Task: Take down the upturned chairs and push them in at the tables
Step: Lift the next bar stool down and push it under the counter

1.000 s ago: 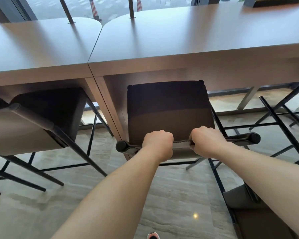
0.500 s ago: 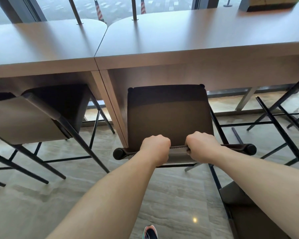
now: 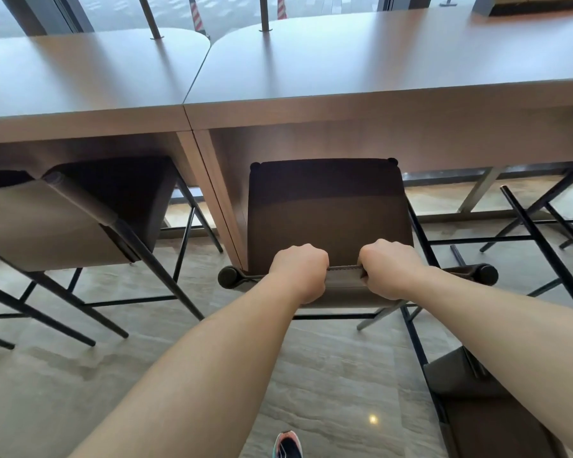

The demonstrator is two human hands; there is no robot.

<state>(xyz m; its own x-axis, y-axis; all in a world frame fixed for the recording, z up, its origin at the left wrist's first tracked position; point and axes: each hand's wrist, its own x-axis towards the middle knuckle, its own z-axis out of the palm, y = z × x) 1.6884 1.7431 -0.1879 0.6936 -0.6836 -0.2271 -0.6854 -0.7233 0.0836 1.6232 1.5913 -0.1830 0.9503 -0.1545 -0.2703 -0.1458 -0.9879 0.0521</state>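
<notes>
A dark brown chair (image 3: 328, 209) stands upright on the floor in front of me, its seat partly under the edge of the right wooden table (image 3: 361, 77). My left hand (image 3: 300, 271) and my right hand (image 3: 389, 267) both grip the top rail of its backrest, side by side, knuckles up. A second chair (image 3: 80, 213) stands at the left table (image 3: 80, 77), turned slightly and pushed in under it.
Black legs of another chair (image 3: 543, 233) cross at the right, and a brown seat (image 3: 483, 414) sits low at the bottom right. Thin metal posts (image 3: 151, 18) stand at the tables' far edge by the window. My shoe (image 3: 286, 446) shows on the marble floor.
The chair has slid forward, further under the table, with both hands still gripping the backrest. My foot has stepped forward into view.
</notes>
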